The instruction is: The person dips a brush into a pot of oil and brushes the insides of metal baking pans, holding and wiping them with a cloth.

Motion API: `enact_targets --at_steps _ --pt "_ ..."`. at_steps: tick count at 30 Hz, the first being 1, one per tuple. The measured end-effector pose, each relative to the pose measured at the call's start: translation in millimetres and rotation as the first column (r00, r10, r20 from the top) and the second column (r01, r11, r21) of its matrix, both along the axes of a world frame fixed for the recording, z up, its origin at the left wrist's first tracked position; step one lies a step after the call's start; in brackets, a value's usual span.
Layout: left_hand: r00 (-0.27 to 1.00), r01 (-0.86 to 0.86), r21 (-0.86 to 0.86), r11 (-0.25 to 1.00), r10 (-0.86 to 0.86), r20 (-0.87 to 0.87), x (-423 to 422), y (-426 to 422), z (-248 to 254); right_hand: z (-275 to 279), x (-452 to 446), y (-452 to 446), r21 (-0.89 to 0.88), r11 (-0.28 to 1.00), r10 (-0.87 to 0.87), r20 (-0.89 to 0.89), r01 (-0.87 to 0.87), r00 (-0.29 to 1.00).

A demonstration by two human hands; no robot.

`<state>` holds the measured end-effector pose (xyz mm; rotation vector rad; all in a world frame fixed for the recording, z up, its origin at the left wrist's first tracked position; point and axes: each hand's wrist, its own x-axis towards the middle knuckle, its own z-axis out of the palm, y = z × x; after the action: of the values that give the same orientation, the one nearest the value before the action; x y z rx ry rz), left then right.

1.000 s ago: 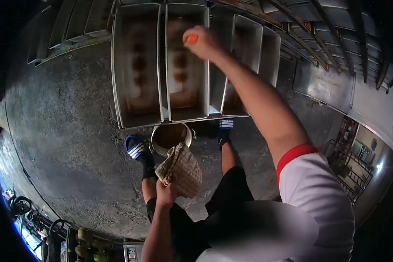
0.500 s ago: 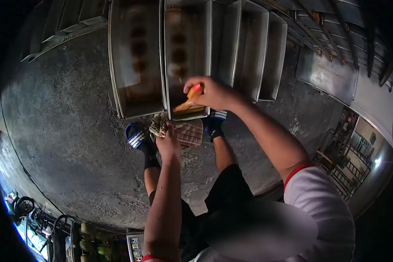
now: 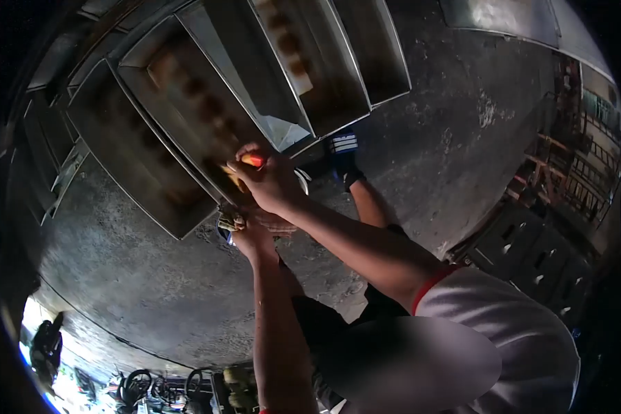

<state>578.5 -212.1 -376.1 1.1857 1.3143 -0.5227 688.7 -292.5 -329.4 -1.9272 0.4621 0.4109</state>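
Note:
My right hand point(image 3: 274, 183) is closed round a red and yellow-orange handled tool point(image 3: 253, 160), held low over the near end of a long metal trough point(image 3: 169, 93). The tool's working end is partly hidden, so I cannot tell its exact kind. Brown round stains run in a row along the trough's floor. Just below, my left hand point(image 3: 254, 239) grips a crumpled, dirty cloth point(image 3: 229, 219) at the trough's near corner. A checked cloth point(image 3: 279, 225) shows partly behind my hands.
More metal troughs stand side by side, one stained trough point(image 3: 293, 52) to the right and another dark trough point(image 3: 127, 155) to the left. My sandalled foot point(image 3: 343, 145) is on the rough concrete floor point(image 3: 152, 297). Motorbikes point(image 3: 141, 386) are at the lower left; metal racks point(image 3: 579, 172) stand right.
My view has turned, so the troughs appear tilted and shifted. My right hand with the tool now sits closer to my left hand, which still grips the cloth.

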Motion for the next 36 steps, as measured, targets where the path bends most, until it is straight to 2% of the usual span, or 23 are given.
enact_targets --at_steps 2,3,6,8,10,11,12,14,15,17,18,20,22,23,24,25,27,28,29,30,32,34,36 --pt "0.987 0.108 0.294 0.95 -0.139 0.085 -14.5 0.7 -12.4 27.5 10.2 6.7 0.203 0.971 -0.163 0.176 0.126 0.971" --pt "0.993 0.041 0.268 0.963 -0.069 0.096 -17.6 0.7 -15.1 11.4 0.7 10.9 -0.026 0.998 -0.04 0.33 0.052 0.943" --pt "0.986 0.04 0.179 0.983 -0.068 0.153 -4.1 -0.7 -1.9 -10.8 17.8 19.9 0.002 0.999 -0.036 0.171 0.037 0.985" --pt "0.997 0.034 0.236 0.971 -0.051 0.064 -7.1 4.9 -0.2 -4.8 27.7 33.1 0.167 0.986 -0.012 0.07 0.001 0.997" --pt "0.968 0.151 0.233 0.961 -0.192 0.162 -31.4 8.3 -27.2 -16.0 42.4 42.0 0.185 0.98 -0.169 0.555 0.077 0.814" --pt "0.998 0.05 0.04 0.998 -0.052 0.042 7.0 -1.2 19.2 -16.8 53.4 35.3 0.169 0.983 -0.156 0.575 0.07 0.804" --pt "0.997 0.042 0.036 0.998 -0.044 0.056 8.8 -7.0 20.0 -16.5 62.7 35.3 0.171 0.984 -0.132 0.479 0.055 0.868" --pt "0.988 0.124 0.223 0.967 -0.142 0.066 3.6 -2.4 12.9 -15.2 73.7 49.6 0.201 0.979 -0.075 0.249 0.024 0.966" --pt "0.984 0.156 0.264 0.952 -0.172 0.04 -7.4 -0.7 1.2 -2.1 78.7 55.5 0.158 0.987 -0.078 0.454 0.006 0.888" --pt "0.982 0.165 0.196 0.967 -0.18 0.064 -31.6 6.3 -25.8 -37.7 88.1 69.2 0.108 0.994 -0.037 0.42 -0.01 0.907" --pt "0.986 0.153 0.201 0.968 -0.164 0.042 -6.6 0.9 2.3 -53.2 98.1 73.8 0.074 0.997 -0.001 0.391 -0.031 0.92" --pt "0.99 0.129 0.211 0.969 -0.136 0.021 22.3 -2.8 28.8 -47.7 123.7 84.4 0.266 0.964 -0.082 0.372 -0.022 0.925" --pt "0.988 0.134 0.188 0.973 -0.146 0.054 12.7 -2.0 28.4 -38.5 145.7 94.8 0.183 0.981 -0.064 0.595 -0.058 0.802" --pt "0.964 0.223 0.249 0.943 -0.25 0.086 -3.5 1.3 9.2 -41.2 142.7 87.8 0.175 0.983 -0.053 0.585 -0.063 0.809" --pt "0.968 0.207 0.245 0.947 -0.235 0.091 -7.6 -0.7 4.8 -39.5 143.6 75.7 -0.043 0.942 0.316 0.455 -0.333 0.833" --pt "0.956 0.207 0.293 0.934 -0.256 0.143 -11.1 -0.1 2.6 -34.2 143.3 66.8 -0.207 0.774 0.634 0.249 -0.599 0.733" --pt "0.955 0.114 0.337 0.935 -0.196 0.223 -14.1 -3.1 -7.0 -46.4 98.2 40.4 -0.459 0.553 0.831 0.254 -0.695 0.494" --pt "0.959 0.077 0.333 0.94 -0.161 0.234 -13.1 -3.0 -5.3 -58.6 83.7 19.7 -0.531 0.422 0.904 0.31 -0.735 0.294" --pt "0.965 0.128 0.317 0.94 -0.192 0.18 -13.4 -2.7 -3.1 -42.5 82.9 1.1 -0.529 0.229 0.967 0.217 -0.817 0.131" --pt "0.966 0.177 0.297 0.938 -0.223 0.129 -6.6 -3.0 1.9 -36.2 95.5 1.9 -0.538 0.199 0.973 0.211 -0.819 0.098" --pt "0.977 0.162 0.255 0.953 -0.192 0.094 0.0 -1.2 12.5 -34.7 134.4 11.1 -0.502 0.017 0.998 -0.046 -0.864 0.046" --pt "0.98 0.157 0.283 0.946 -0.184 0.071 3.3 -3.3 18.9 -63.2 195.5 42.6 -0.597 0.092 0.996 0.044 -0.797 0.082" --pt "0.982 0.14 0.298 0.944 -0.172 0.084 10.9 -2.3 25.9 -32.1 236.7 73.0 -0.707 -0.14 0.99 -0.121 -0.693 -0.077"
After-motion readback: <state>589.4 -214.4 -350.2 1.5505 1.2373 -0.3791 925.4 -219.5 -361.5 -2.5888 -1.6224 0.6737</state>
